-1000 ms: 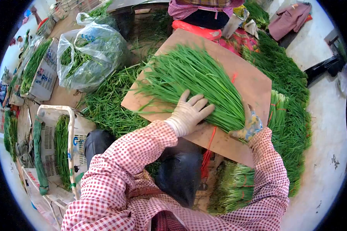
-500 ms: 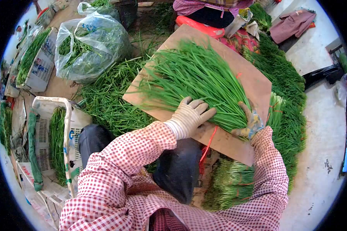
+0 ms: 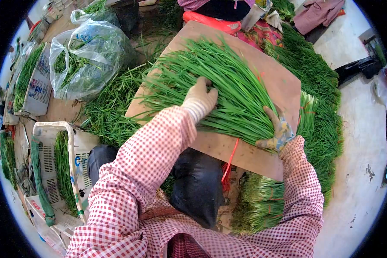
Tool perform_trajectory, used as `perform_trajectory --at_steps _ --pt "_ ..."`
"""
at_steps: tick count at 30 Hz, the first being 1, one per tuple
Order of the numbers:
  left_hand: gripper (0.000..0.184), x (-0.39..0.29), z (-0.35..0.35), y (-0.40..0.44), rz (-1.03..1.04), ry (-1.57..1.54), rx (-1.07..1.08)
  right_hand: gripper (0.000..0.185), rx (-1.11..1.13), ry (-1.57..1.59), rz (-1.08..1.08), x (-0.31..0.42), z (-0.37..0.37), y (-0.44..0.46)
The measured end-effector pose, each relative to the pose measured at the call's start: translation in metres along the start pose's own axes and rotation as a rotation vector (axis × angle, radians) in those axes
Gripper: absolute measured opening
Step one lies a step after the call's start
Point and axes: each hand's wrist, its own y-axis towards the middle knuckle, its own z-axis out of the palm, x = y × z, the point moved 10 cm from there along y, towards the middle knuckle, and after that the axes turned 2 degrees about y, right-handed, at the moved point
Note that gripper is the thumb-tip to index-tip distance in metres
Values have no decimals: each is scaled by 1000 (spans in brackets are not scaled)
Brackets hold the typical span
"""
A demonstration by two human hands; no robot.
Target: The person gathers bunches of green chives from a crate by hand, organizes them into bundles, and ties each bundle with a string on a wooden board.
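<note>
A broad heap of garlic chives (image 3: 228, 90) lies fanned on a tan board (image 3: 249, 155) across my lap. My left hand (image 3: 201, 98), in a beige glove, is closed on the leaves near the middle, its fingertips sunk among them. At the lower right, my right hand (image 3: 280, 132), in a stained glove, cups the stem ends, thumb on one side and fingers on the other. Red ties (image 3: 230, 160) hang over the board's near edge, close to my knee.
Tied chive bundles (image 3: 262, 202) stand below the board, and a long pile of chives (image 3: 320, 112) runs along the right. Loose leaves (image 3: 112, 107) cover the floor at left, beside a clear plastic bag (image 3: 94, 56) and a white crate (image 3: 84, 144).
My left hand has moved up and left from the near edge of the chives into their leaves, its fingers now curled in. My right hand stays at the stem ends.
</note>
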Motion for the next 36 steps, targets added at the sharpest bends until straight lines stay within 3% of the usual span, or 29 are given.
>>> perform_trajectory --at_steps 2,6,12,18,20,22,24,26,28,30,31,32,33,36 --pt "50 -8 -3 1 -126 34 53 116 11 16 26 -2 1 0" --pt "51 -7 9 14 -55 -87 138 114 -13 18 7 -5 1 0" --pt "38 -23 15 2 -23 -331 243 111 -26 -30 1 -2 0 -3" --pt "31 -19 19 20 -110 -228 227 109 -45 -88 -53 2 -1 -4" --pt "32 -30 -39 29 92 212 -166 108 -41 -19 -65 0 4 -4" --pt "38 -20 -114 31 -58 217 -354 105 -76 -52 -78 4 -1 -4" --pt "44 -7 -171 28 159 171 -561 104 -76 -69 -75 11 -4 -6" --pt "50 -18 -203 -1 380 313 -695 104 -70 -54 -44 10 -3 -7" --pt "46 -44 -172 -38 753 499 -608 105 -79 -81 -62 12 -4 -7" --pt "35 -66 -116 -80 883 576 -331 105 -84 -122 -73 15 -4 -8" --pt "39 -47 -65 -78 681 792 190 105 -77 -140 -47 13 -4 -7" --pt "34 -7 -26 -82 563 986 404 106 -71 -156 -21 11 -3 -7" --pt "32 -15 -35 -122 946 808 43 106 -68 -156 -23 12 -3 -7" --pt "25 -9 -45 -149 942 644 -81 105 -106 -131 -52 13 -5 -9"
